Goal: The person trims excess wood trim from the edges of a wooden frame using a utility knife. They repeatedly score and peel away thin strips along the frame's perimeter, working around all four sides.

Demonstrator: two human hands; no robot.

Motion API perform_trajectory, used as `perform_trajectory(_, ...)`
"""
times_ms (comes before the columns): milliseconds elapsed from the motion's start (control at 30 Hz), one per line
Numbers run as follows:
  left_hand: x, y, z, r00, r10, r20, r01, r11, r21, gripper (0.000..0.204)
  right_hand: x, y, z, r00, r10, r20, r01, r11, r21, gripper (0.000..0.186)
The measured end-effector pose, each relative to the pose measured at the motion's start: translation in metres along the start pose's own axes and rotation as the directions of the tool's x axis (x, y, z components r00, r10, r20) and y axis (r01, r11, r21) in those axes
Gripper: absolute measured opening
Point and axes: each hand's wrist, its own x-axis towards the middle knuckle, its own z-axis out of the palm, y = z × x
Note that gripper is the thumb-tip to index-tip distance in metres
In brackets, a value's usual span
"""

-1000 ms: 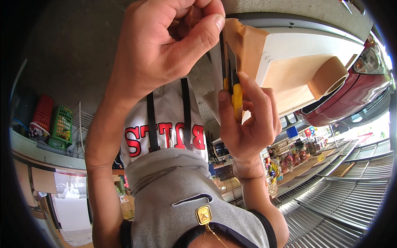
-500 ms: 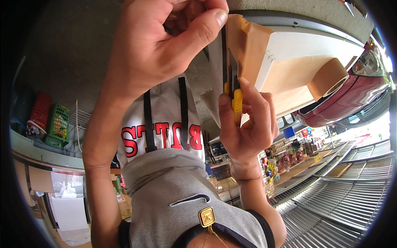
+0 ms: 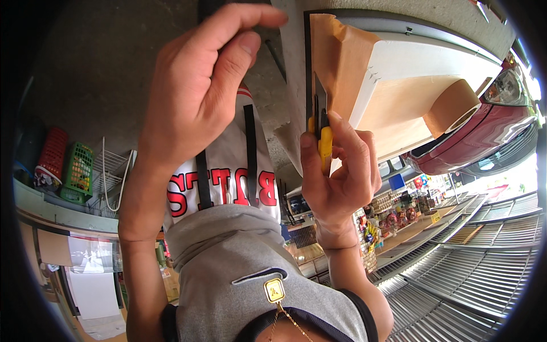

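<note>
My right hand [image 3: 345,171] grips a yellow and black utility knife [image 3: 325,142] between thumb and fingers, its narrow end pointing up. That end lies close to a creased strip of brown paper [image 3: 345,54] folded over the end of a white panel [image 3: 393,74]. Whether the blade touches the paper I cannot tell. Off to the left of the strip, my left hand [image 3: 199,85] is raised with nothing in it, the index finger stretched out and the thumb apart from it. A brown roll [image 3: 453,108] rests on the panel's tan surface.
Beyond the panel at right stands a dark red car [image 3: 456,137]. Stocked shelving [image 3: 399,219] and a ribbed metal shutter [image 3: 473,273] are at lower right. At far left are a red basket [image 3: 52,151], a green basket [image 3: 80,171] and a white wire rack [image 3: 111,174].
My left hand has moved left and down, away from the end of the brown paper, and its index finger has straightened. The right hand with the knife has barely moved.
</note>
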Motion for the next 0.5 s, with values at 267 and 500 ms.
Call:
perform_trajectory(267,-0.005,-0.007,0.004,0.983,0.17,0.071,-0.177,0.977,0.115,0.02,-0.006,0.001,0.001,1.0,0.013,0.0,-0.013,1.0,0.004,0.046)
perform_trajectory(500,-0.004,-0.006,0.007,0.979,0.195,0.066,-0.197,0.98,0.027,0.016,-0.012,0.002,0.0,1.0,0.03,0.008,-0.03,1.0,-0.003,0.045)
